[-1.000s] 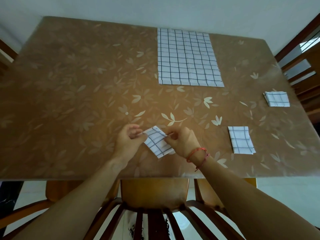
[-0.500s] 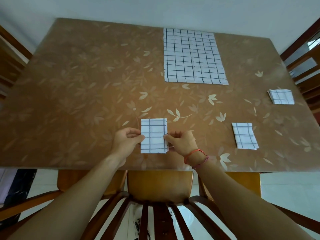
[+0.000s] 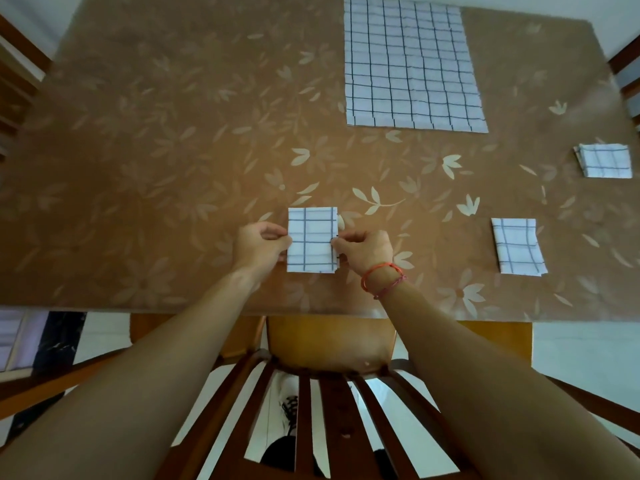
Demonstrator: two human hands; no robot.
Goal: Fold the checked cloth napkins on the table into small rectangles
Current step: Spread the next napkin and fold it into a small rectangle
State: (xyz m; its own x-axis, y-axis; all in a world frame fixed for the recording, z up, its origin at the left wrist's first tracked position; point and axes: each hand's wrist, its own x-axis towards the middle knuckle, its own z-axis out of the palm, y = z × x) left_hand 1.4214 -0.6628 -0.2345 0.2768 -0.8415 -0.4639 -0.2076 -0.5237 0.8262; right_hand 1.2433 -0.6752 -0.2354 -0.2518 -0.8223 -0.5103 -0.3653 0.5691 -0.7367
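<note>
While both hands pinch it: the napkin [image 3: 312, 240] lies flat between them as a small rectangle, near the table [image 3: 138, 133] edge.
Left hand [image 3: 260, 244]: fingers curled, thumb and fingertips nipping the napkin's left edge.
Right hand [image 3: 364, 249]: curled the same way, nipping the right edge; a red band [image 3: 381, 277] sits on that wrist.
Step in hand: squaring and setting down a finished fold, I would say.
Elsewhere: two folded pieces [image 3: 518, 246] lie well to the right of the right hand, one farther off [image 3: 605, 160]; a flat cloth [image 3: 412, 64] waits far ahead of the right hand.
Next move: probably let go, put this piece aside, then reach forward for the flat cloth; its corners will need matching before the crease.
Change from a second ago: the napkin was skewed and partly lifted between the hands; now it sits straight and flat.
Change from half a second ago: hardly any; same grip, same place.
</note>
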